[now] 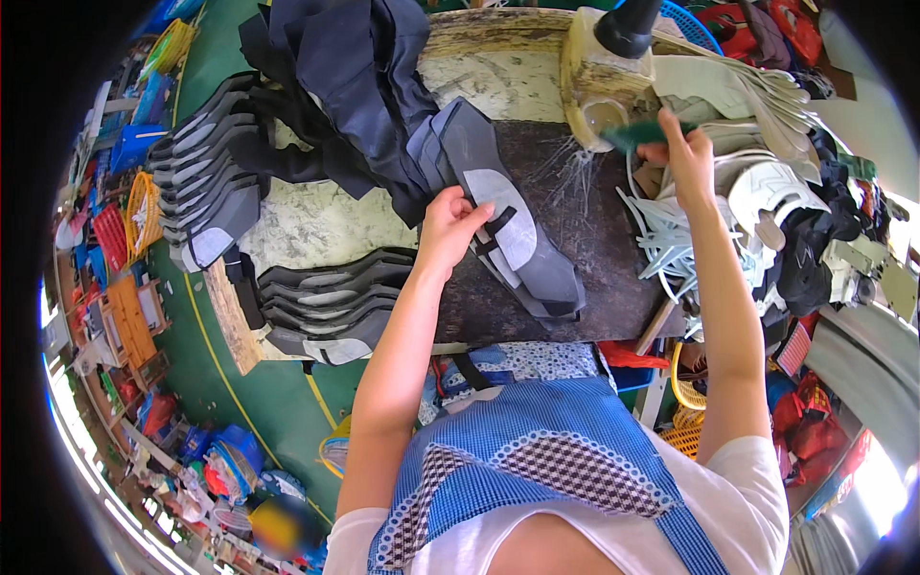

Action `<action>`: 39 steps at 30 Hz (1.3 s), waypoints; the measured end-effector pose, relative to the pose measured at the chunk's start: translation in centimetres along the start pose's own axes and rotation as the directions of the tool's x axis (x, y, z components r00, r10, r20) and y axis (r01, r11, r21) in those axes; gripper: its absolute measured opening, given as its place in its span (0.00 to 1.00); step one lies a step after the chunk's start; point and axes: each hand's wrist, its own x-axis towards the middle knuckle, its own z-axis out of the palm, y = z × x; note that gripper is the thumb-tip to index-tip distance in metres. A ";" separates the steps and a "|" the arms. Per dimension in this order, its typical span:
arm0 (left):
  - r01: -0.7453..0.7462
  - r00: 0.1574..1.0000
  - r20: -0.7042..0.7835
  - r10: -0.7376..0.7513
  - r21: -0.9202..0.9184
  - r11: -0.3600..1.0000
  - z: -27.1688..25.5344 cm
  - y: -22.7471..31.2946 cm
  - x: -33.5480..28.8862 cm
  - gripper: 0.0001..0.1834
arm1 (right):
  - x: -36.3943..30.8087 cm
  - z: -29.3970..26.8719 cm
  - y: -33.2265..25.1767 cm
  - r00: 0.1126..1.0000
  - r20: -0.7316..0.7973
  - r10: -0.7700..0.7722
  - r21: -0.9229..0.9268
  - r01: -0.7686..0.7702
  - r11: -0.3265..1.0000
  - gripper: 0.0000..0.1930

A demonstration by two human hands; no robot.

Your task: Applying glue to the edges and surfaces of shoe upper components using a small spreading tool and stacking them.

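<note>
My left hand [452,228] is closed, with thumb and fingers pinching the edge of a grey shoe-upper piece [522,230] that has a light grey patch and a small black tab. More dark grey pieces lie beneath it on the dark board [604,259]. Up to the right, my right hand [682,153] is wrapped round a green brush [632,135], which is smeared by motion. The brush's far end is at the mouth of a glue-crusted pot [602,77] with a black top. Whitish strands of dried glue spread over the board below the pot.
Overlapping stacks of grey pieces stand at the left [213,172] and front left [331,302]. Black fabric sheets [355,67] are heaped at the back. Cream and white cut pieces [767,187] crowd the right side, with pale blue strips [671,240] hanging near them.
</note>
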 end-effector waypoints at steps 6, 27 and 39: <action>0.088 0.987 0.147 -0.066 -0.146 0.985 -0.6 0.1 0.1 0.20 | -0.6 12.3 -0.2 0.944 0.311 -0.112 0.036 0.106 0.994 0.19; 0.057 0.991 0.131 -0.031 -0.201 0.978 0.7 3.1 -0.8 0.20 | -12.0 1.6 5.3 0.918 0.392 0.063 -0.451 0.132 0.883 0.09; 0.336 0.931 0.320 -0.175 -0.564 0.754 -0.1 2.0 0.0 0.12 | -13.4 5.8 4.4 0.954 0.206 -0.219 0.176 0.184 0.967 0.07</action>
